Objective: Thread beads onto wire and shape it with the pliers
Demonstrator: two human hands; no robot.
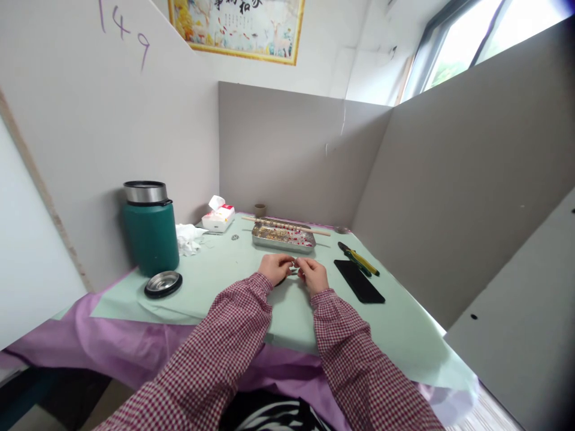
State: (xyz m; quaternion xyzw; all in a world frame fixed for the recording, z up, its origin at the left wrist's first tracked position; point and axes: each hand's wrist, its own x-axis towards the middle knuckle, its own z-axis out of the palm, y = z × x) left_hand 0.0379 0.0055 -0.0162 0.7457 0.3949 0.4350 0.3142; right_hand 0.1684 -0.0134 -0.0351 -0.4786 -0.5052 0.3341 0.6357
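Note:
Both hands meet over the middle of the table, fingertips pinched close together. My left hand and my right hand are closed around something small and pale between them, too small to make out. A thin, dark, metallic-looking piece shows just beneath the fingers; its kind is unclear. Just beyond the hands stands a shallow metal tray with gold and red bead-like bits inside. Across it lies a wooden stick with small round pieces along its length.
To the right lie yellow-and-green-handled pliers and a black phone. On the left are a green thermos, its lid, crumpled tissue and a tissue box. A small cup stands behind. Grey partitions enclose the table.

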